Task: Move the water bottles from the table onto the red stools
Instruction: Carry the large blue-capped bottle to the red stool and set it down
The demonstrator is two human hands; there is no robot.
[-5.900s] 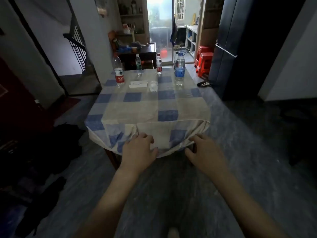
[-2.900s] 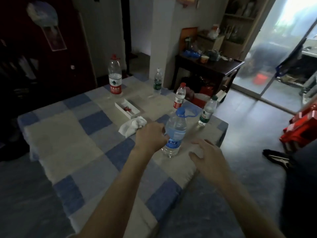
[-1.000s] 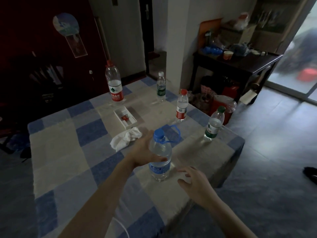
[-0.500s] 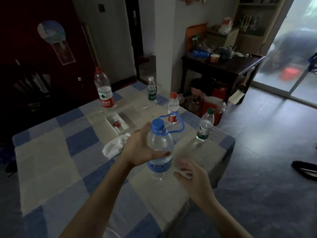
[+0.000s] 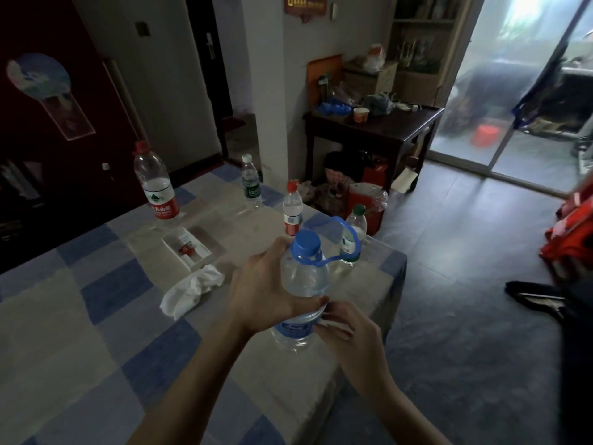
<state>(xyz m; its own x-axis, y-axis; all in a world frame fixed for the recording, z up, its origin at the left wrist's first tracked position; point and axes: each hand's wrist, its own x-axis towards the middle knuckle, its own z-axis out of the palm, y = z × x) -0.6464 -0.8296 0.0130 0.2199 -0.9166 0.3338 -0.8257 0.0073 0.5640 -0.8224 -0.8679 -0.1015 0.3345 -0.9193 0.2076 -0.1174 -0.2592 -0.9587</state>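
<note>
The big bottle (image 5: 300, 285) is held upright above the near right part of the table (image 5: 80, 348), its base apparently clear of the checked cloth, though contact cannot be ruled out from this angle. It is gripped high, around the shoulder below the blue cap (image 5: 307, 244), probably because the body is wide and heavy with water and the narrower upper part is easier to span. The left hand (image 5: 266, 290) is wrapped around that shoulder from the left, fingers curled behind and thumb across the front, closed firmly on the plastic. The left forearm rises from the lower frame, wrist slightly bent inward.

The right hand (image 5: 348, 332) is brought in low on the right, at the label band, fingers half curled and touching the side; it seems placed to take the weight from below. Whether it is truly gripping or only steadying cannot be told.

Four other bottles are left standing on the far part of the table: a tall red-label one (image 5: 156, 184), a small green-label one (image 5: 251, 181), a small red-cap one (image 5: 292, 210) and a green-cap one (image 5: 353, 234) partly behind the blue carry loop. The red stools (image 5: 568, 232) are seen at the right edge, well apart across the floor, so the carry is judged not yet begun.
</note>
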